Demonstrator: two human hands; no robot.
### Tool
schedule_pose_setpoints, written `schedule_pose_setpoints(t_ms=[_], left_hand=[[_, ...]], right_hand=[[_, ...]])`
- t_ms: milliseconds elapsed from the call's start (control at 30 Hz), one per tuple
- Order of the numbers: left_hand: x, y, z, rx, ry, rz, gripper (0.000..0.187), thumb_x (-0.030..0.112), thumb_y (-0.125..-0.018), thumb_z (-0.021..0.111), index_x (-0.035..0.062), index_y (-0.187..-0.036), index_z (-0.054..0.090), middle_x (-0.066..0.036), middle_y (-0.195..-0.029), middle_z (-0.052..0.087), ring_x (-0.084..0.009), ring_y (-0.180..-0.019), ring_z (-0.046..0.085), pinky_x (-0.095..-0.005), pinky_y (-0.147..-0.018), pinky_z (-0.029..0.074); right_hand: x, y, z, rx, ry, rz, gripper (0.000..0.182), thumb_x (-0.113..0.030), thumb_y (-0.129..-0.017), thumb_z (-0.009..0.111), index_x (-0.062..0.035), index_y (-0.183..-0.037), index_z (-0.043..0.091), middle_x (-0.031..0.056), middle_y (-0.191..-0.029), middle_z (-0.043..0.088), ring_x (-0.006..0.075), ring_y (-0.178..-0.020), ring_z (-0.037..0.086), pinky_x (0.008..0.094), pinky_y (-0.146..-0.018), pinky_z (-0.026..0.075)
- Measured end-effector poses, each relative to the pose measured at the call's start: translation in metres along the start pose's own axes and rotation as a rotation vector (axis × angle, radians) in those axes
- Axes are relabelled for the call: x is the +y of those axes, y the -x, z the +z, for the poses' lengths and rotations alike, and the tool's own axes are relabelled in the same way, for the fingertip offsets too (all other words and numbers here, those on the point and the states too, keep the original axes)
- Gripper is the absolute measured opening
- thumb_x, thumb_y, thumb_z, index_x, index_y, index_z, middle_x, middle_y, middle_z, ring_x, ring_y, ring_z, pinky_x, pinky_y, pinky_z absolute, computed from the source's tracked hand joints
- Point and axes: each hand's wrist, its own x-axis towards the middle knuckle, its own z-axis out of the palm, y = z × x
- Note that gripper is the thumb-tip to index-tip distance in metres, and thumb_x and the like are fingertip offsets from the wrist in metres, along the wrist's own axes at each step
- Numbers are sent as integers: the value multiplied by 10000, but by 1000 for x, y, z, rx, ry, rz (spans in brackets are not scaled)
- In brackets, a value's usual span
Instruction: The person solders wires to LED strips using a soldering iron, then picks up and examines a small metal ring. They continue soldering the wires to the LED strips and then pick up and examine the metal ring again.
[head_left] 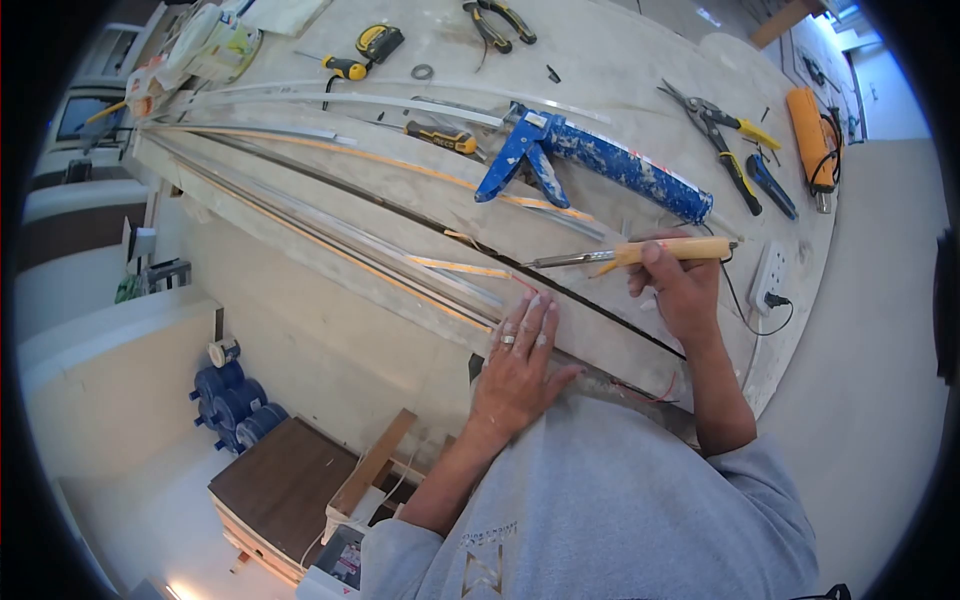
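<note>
My right hand (682, 290) is wrapped around the wooden-coloured handle of a soldering iron (578, 258). Its metal tip points left, just above a short length of LED strip (460, 266). A thin red wire (522, 283) runs from the strip's right end toward the fingertips of my left hand (520, 350). That hand lies flat at the bench's near edge, fingers stretched out and pressing down at the wire. A dark narrow channel (600, 304) runs diagonally under the iron. Whether the tip touches the strip or wire is hard to tell.
Beyond my hands lie a blue caulking gun (630, 170), tin snips (712, 128), a blue-handled cutter (770, 187) and long metal profiles (380, 100). A white power strip (768, 272) sits near the right edge. Blue water bottles (235, 402) stand on the floor below left.
</note>
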Motion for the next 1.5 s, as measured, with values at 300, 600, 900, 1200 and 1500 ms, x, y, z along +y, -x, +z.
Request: schedule_pose_setpoints(t_ms=[300,600,900,1200,1500], left_hand=[[2,1,-1,-15,31,-39,911,338,-742,795,4,-1462,347,-181,-1498,367,-375,-1400,334,-479,-1106,331],[1,1,0,-3,46,-40,917,380,-756,780,12,-1471,341,-181,-1512,349,-364,-1409,323,-476,-1116,319],[2,2,0,-14,46,-58,911,394,-769,772,25,-1478,335,-171,-1519,342,-357,-1419,309,-472,-1126,306],[3,2,2,-8,57,-59,924,412,-770,764,23,-1483,323,-165,-1534,319,-351,-1433,282,-475,-1135,293],[7,2,1,-72,51,-94,945,430,-767,755,57,-1503,294,-112,-1586,245,-318,-1471,208,-521,-1134,273]], right_hand=[[2,-13,12,-152,113,35,229,-155,-911,670,58,-991,652,124,-781,671,151,-598,625,268,-537,519],[2,-15,15,-144,146,42,243,-161,-906,675,65,-994,652,119,-782,675,146,-590,621,257,-534,507],[4,-15,13,-139,157,54,255,-170,-907,677,66,-1000,649,126,-788,677,148,-589,624,260,-522,509],[2,-16,16,-118,146,94,251,-190,-909,699,51,-971,664,103,-770,678,119,-585,622,247,-521,511],[2,-17,18,-47,171,140,261,-198,-909,678,53,-967,634,122,-754,671,136,-538,612,251,-471,509]])
